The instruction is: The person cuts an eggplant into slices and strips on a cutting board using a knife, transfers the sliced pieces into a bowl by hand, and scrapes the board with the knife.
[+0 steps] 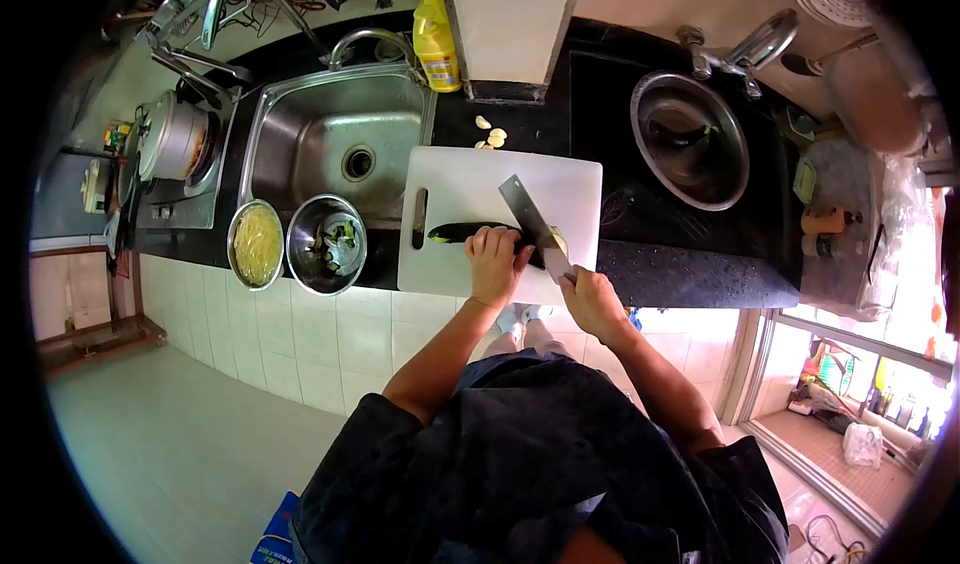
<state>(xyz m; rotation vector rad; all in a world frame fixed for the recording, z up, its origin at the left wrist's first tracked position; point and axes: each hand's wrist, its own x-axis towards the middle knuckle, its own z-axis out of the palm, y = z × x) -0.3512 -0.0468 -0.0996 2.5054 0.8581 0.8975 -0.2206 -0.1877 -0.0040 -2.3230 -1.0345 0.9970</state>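
Left hand: wrapped over the eggplant, near but apart from the right; fingertips safest curled back.
Right hand: gripping the knife; 1 steady, upright stroke per slice keeps thickness even.
Eggplant: on the white board, beneath the left hand, reaching out leftward.

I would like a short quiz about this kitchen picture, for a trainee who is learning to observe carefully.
1. Which hand grips the cleaver?
A) the left only
B) the right only
C) both together

2. True or false: the left hand is on the long dark vegetable, over the white board.

3. Fill in one word: seen from the person's side, the bowl of yellowish shreds is to the ____ of the bowl of dark and green scraps.

Key: 1. B; 2. True; 3. left
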